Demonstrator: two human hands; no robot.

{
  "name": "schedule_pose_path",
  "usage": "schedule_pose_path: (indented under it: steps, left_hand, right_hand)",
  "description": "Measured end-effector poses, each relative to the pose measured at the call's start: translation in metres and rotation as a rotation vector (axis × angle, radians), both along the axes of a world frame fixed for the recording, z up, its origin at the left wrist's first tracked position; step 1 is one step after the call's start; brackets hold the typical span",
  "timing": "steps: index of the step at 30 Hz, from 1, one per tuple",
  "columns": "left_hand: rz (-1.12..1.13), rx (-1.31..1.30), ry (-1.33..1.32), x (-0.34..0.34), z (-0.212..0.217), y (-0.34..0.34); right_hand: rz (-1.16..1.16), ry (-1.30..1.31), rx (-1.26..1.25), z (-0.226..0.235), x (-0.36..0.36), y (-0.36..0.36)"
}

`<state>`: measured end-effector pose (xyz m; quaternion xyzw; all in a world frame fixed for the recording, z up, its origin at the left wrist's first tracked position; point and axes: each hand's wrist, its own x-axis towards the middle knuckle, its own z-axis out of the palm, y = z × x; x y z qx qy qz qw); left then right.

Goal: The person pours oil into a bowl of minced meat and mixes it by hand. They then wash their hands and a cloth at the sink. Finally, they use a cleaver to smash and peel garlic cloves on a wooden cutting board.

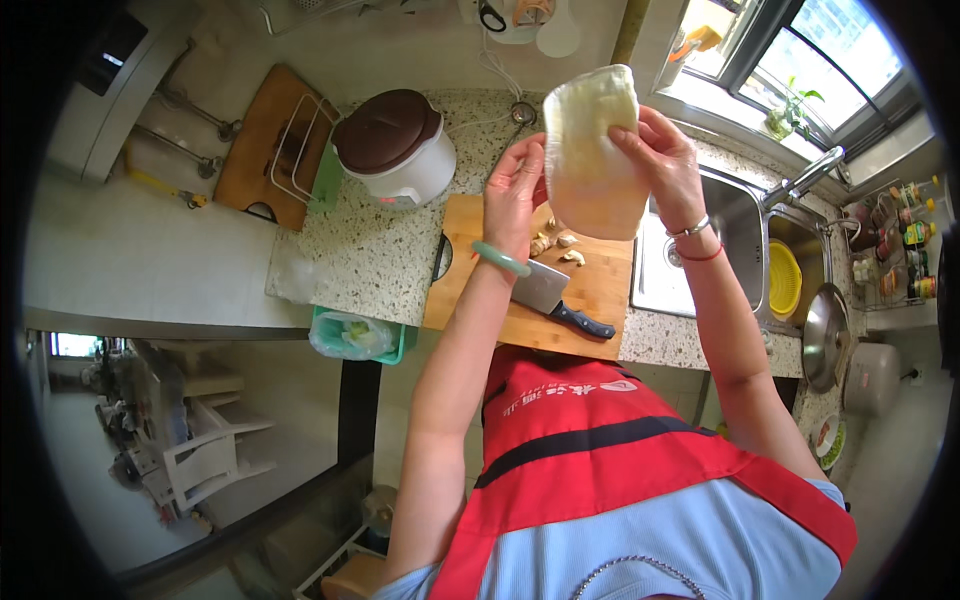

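Observation:
A pale, yellow-tinged cloth with a rounded lower end hangs upright above the cutting board; it may be a cloth bag. My right hand pinches its right side, thumb lying across the front. At its left edge, my left hand has its fingers closed, apparently gripping that edge from behind. Below, on the wooden board, lies a cleaver with a black handle, partly behind my left wrist. Several pale chunks, which look like ginger, lie past the blade, some hidden by the cloth.
Left of the board stands a white cooker with a brown lid. A lined green bin hangs at the counter's front edge. To the right is the steel sink, with a faucet and a yellow basket.

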<state>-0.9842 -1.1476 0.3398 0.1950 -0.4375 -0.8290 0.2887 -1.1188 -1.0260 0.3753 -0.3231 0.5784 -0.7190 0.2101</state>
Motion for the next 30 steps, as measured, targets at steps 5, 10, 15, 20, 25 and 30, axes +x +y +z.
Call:
schedule_pose_path:
  steps: [5, 10, 15, 20, 25, 30]
  left_hand:
    - [0.112, -0.118, 0.068, 0.013, 0.012, -0.017]
    - [0.057, -0.273, 0.133, 0.017, 0.020, -0.053]
    - [0.257, -0.549, 0.123, 0.036, 0.027, -0.133]
    - [0.542, -0.988, -0.229, 0.055, 0.067, -0.211]
    - [0.512, -0.727, 0.011, 0.056, 0.106, -0.291]
    - [0.546, -0.753, 0.220, 0.041, 0.110, -0.382]
  right_hand:
    - [-0.024, 0.113, -0.006, -0.001, 0.006, -0.020]
    - [-0.005, 0.403, 0.120, 0.012, 0.016, -0.041]
    - [-0.146, 0.844, 0.209, 0.042, 0.045, -0.098]
    - [-0.187, 0.810, 0.111, 0.072, 0.060, -0.194]
    - [-0.267, 1.024, -0.091, 0.092, 0.061, -0.301]
    - [-0.293, 1.014, -0.187, 0.099, 0.059, -0.388]
